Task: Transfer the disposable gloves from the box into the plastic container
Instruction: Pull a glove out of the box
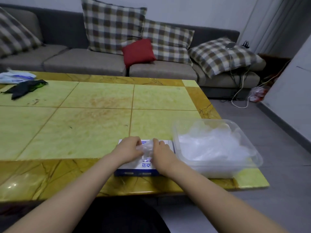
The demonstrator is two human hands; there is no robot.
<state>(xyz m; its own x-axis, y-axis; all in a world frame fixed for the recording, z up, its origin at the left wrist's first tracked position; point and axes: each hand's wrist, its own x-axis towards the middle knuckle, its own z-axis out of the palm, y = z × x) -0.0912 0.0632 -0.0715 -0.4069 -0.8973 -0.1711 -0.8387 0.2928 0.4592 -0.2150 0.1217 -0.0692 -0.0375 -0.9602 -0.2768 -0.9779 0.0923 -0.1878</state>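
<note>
The box lies flat on the yellow table, near its front edge. Right above the box, the left hand and right hand each pinch a side of one clear glove, fingers curled onto the film. Just right of the box sits the plastic container, holding a heap of gloves.

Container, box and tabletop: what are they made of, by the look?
Plastic container: clear glossy plastic; gloves show through walls.
Box: likely printed cardboard, slight sheen; tab slots on its end.
Table: polished stone or stone-look tile, unclear; veining, glare, grid seams.
</note>
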